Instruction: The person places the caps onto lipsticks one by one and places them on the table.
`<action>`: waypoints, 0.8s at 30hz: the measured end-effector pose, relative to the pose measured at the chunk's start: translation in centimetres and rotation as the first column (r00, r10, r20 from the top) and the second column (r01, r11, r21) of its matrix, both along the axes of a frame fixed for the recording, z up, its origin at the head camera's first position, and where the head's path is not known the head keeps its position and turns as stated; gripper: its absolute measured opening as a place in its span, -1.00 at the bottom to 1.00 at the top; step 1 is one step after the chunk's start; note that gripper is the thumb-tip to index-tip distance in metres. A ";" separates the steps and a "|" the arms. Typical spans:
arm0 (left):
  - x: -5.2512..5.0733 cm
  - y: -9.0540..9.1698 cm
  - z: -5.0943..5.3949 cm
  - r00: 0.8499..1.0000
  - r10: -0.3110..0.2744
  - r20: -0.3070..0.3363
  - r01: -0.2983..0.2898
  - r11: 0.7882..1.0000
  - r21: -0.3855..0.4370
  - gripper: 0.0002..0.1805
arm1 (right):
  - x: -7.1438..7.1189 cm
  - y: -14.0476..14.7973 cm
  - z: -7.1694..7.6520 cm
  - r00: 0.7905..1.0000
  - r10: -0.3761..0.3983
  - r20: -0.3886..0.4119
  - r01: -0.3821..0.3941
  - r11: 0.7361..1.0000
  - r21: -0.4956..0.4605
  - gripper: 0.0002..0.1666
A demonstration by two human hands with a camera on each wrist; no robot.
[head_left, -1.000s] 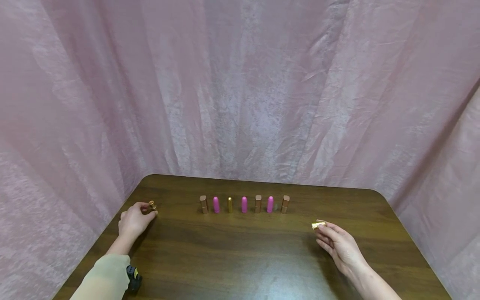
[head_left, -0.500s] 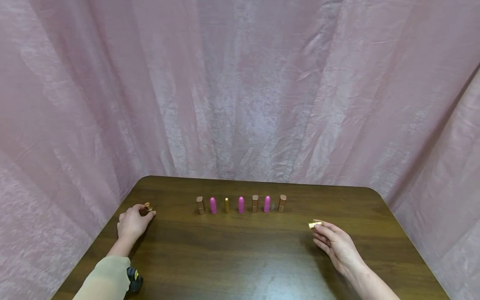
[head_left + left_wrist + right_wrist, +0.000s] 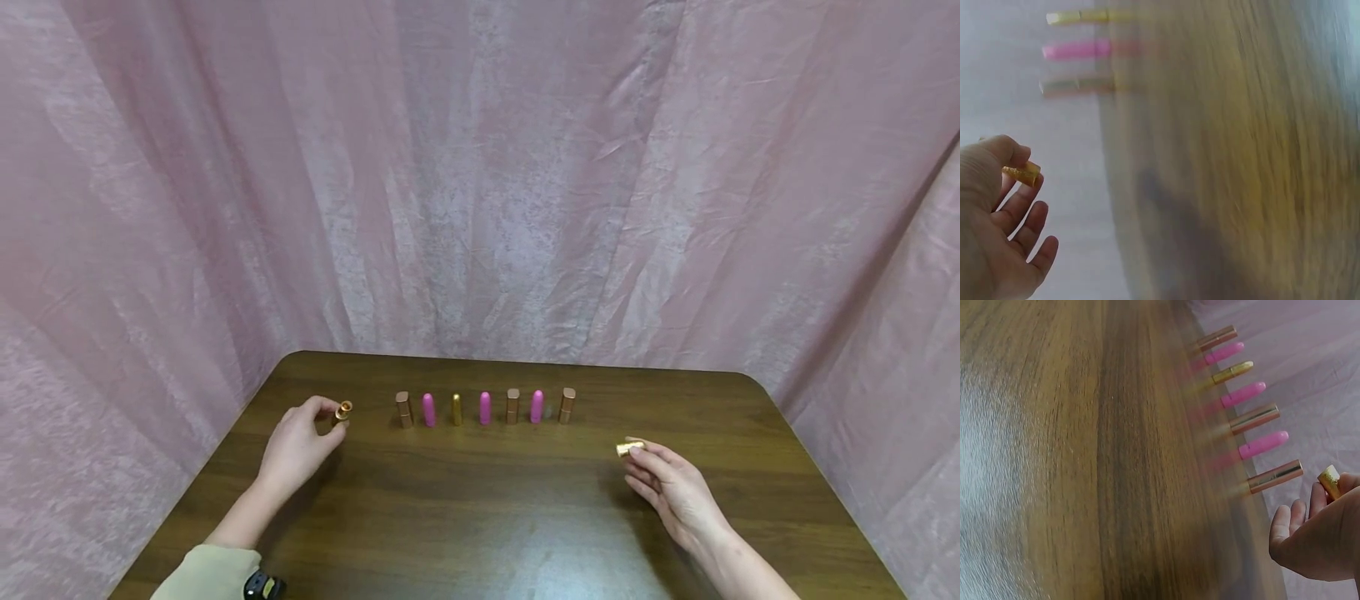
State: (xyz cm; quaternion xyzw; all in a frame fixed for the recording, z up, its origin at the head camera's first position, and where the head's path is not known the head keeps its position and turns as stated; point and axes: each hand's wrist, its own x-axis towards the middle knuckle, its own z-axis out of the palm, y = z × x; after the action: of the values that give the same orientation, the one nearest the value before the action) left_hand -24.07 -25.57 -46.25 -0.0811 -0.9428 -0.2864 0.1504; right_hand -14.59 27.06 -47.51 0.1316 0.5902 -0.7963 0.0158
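Observation:
My left hand (image 3: 296,446) pinches an uncapped gold lipstick (image 3: 343,412) between thumb and fingers, raised over the left part of the table. A round opening shows at its top. In the left wrist view the gold lipstick (image 3: 1024,173) sits between thumb and forefinger, the other fingers loosely bent. On the right side, my right hand (image 3: 678,492) holds a short gold lipstick cap (image 3: 630,449) by thumb and fingertips, tilted sideways with one end towards the middle. The right wrist view shows that cap (image 3: 1330,480) partly covered by the thumb.
Between the hands, several lipsticks stand upright in a row: bronze square ones (image 3: 513,407), pink ones (image 3: 485,408) and a gold one (image 3: 457,409). They stand on a brown wooden table (image 3: 465,500). Pink curtains (image 3: 480,183) hang behind and at both sides.
My left hand has risen and moved right with the gold lipstick, away from the table's left edge. The right hand stays nearly still with the cap. The head view shifted slightly.

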 end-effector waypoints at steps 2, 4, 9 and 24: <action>0.5 1.2 0.3 0.999 -0.039 -0.029 0.039 0.999 -0.014 -0.73 | 0.0 -0.2 0.0 1.000 -0.001 -0.003 0.001 1.000 -0.008 -0.87; 0.9 2.4 0.6 0.995 -0.081 -0.062 0.079 0.996 -0.033 -0.75 | 0.1 -0.4 0.0 1.000 -0.001 -0.012 0.001 1.000 -0.010 -0.87; 1.9 5.2 1.1 0.974 -0.188 -0.130 0.177 0.980 -0.089 -0.75 | 0.4 -0.7 0.1 1.000 0.005 -0.026 -0.006 1.000 -0.015 -0.87; 3.7 13.2 2.1 0.902 -0.396 -0.171 0.377 0.917 -0.131 -0.74 | 0.3 -3.4 0.0 0.999 0.000 -0.041 -0.002 0.999 -0.036 -0.77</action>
State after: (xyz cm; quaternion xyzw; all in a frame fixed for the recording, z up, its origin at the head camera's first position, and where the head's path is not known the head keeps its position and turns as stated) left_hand -20.34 -12.41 -44.17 -0.3009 -0.9013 -0.2562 0.1775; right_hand -14.32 23.63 -47.46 0.1147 0.5762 -0.8092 0.0064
